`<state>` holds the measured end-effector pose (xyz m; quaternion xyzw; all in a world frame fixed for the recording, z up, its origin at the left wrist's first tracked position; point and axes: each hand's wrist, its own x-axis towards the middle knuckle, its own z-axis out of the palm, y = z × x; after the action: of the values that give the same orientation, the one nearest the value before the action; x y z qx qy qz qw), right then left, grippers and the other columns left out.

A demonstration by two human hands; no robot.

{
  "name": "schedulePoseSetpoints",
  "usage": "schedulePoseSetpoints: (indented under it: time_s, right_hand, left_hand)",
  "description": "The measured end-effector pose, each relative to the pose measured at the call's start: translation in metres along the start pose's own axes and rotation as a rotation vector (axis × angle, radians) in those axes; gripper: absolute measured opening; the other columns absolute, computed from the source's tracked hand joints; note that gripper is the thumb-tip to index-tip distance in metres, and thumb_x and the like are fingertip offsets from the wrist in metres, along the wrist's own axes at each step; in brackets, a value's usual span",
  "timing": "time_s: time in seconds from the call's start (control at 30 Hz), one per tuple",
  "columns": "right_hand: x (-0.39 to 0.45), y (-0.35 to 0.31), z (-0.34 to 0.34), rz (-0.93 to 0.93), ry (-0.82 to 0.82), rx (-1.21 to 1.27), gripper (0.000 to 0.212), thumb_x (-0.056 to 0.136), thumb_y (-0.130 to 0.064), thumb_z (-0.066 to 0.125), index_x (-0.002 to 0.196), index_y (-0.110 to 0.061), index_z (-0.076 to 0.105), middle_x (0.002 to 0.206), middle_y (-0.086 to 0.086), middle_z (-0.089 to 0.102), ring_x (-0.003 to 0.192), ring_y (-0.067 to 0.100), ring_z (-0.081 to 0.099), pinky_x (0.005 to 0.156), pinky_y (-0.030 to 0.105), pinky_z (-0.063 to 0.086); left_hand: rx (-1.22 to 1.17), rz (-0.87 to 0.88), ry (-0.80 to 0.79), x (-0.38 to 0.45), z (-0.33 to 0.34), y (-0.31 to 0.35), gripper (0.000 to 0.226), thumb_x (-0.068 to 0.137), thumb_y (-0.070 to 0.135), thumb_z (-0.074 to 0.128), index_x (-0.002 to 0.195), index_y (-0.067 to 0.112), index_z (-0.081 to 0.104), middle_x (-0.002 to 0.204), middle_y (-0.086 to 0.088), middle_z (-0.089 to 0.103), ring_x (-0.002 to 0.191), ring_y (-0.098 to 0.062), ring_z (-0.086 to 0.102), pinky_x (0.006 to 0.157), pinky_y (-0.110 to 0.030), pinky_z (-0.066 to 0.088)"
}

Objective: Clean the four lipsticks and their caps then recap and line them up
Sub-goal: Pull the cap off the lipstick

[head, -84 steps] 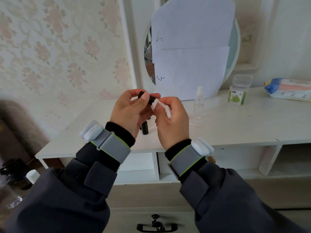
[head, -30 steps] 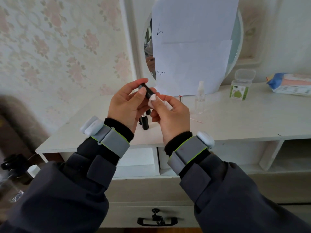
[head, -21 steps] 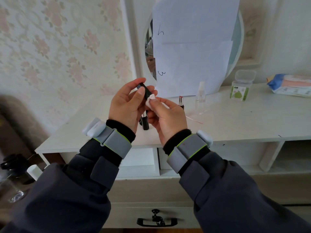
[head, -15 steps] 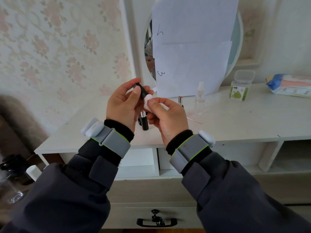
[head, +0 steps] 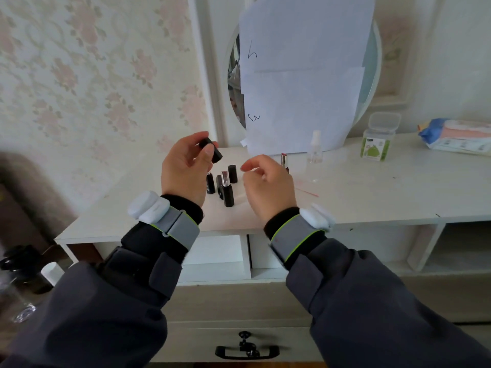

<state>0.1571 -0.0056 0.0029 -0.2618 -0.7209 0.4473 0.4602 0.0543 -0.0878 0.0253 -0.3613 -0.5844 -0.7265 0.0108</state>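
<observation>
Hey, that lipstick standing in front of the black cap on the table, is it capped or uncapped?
Uncapped. The lipstick stands upright with its silver inner tube bare above the black base.

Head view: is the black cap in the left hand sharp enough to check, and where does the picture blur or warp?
Head view: the black cap pinched by the left hand reads sharp; the right hand has soft, motion-blurred fingertips; the left edge is smeared; the dresser top bows from wide-angle distortion; light is soft and even, no glare.
</observation>
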Motion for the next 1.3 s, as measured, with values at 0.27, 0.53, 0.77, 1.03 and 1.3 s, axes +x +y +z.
schedulePoseSetpoints:
  time_s: [0.27,0.53,0.77,1.03,1.3]
  right_hand:
    - [0.003,0.008,0.021,-0.016,-0.240,-0.452,0.042,0.082,-0.050,0.063,0.113,-0.022,0.065,0.103,0.001,0.066,0.097,0.021,0.062,0.082,0.036,0.051]
    - [0.011,0.013,0.024,-0.085,-0.277,-0.543,0.021,0.087,-0.042,0.060,0.088,-0.024,0.070,0.084,-0.002,0.063,0.086,0.022,0.061,0.069,0.031,0.048]
    - [0.012,0.015,0.026,-0.061,-0.251,-0.512,0.039,0.087,-0.036,0.056,0.054,-0.021,0.043,0.061,0.000,0.052,0.072,0.029,0.058,0.059,0.035,0.044]
    - [0.011,0.017,0.026,-0.048,-0.242,-0.463,0.037,0.085,-0.033,0.058,0.054,-0.022,0.041,0.067,0.002,0.056,0.075,0.030,0.060,0.063,0.037,0.048]
    - [0.010,0.019,0.027,-0.059,-0.232,-0.491,0.039,0.088,-0.034,0.057,0.055,-0.022,0.041,0.067,0.001,0.057,0.075,0.029,0.059,0.062,0.035,0.046]
  left_hand:
    - [0.074,-0.030,-0.022,-0.002,0.004,-0.008,0.022,0.092,0.010,0.059,0.109,0.023,0.065,0.098,0.001,0.073,0.098,-0.014,0.068,0.090,-0.044,0.056]
    - [0.058,-0.059,-0.064,-0.003,0.004,-0.021,0.026,0.093,0.006,0.056,0.105,0.027,0.065,0.102,-0.005,0.072,0.097,-0.023,0.070,0.086,-0.048,0.057]
    - [0.206,-0.046,-0.169,-0.009,0.005,-0.033,0.035,0.091,0.005,0.057,0.104,0.037,0.065,0.102,0.005,0.073,0.098,-0.013,0.069,0.094,-0.044,0.053]
    - [0.238,-0.045,-0.207,-0.011,0.001,-0.037,0.038,0.091,0.006,0.058,0.102,0.041,0.065,0.105,0.007,0.071,0.097,-0.011,0.068,0.094,-0.044,0.053]
    - [0.303,-0.030,-0.214,-0.008,-0.001,-0.040,0.040,0.090,0.012,0.059,0.101,0.050,0.066,0.096,0.007,0.066,0.093,-0.020,0.068,0.091,-0.046,0.054]
